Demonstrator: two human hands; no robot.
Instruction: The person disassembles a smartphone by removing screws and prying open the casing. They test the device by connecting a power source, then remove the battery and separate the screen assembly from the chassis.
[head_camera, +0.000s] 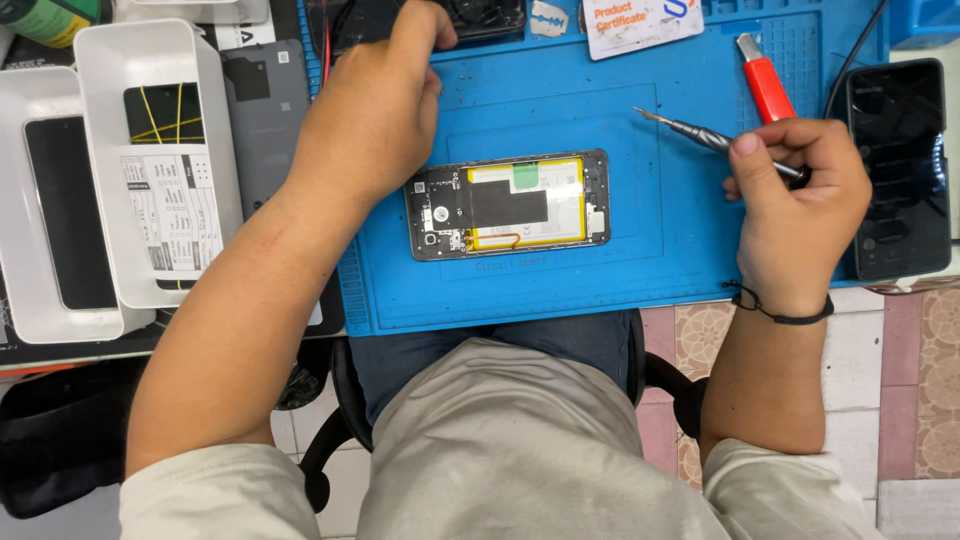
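The right hand (795, 205) pinches a slim grey metal screwdriver (712, 140), tip angled up off the blue silicone work mat (640, 270). The opened black smartphone with yellow-edged battery (508, 204) lies flat mid-mat between both hands. The left hand (375, 105) reaches to a dark part at the mat's far edge; its grip is hidden

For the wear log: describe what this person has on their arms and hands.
Both arms are bare from the short sleeves down. The sleeves are light beige, matching the shirt. The right hand has a thin black band around the wrist. The left hand wears nothing: no gloves, rings or watch show.
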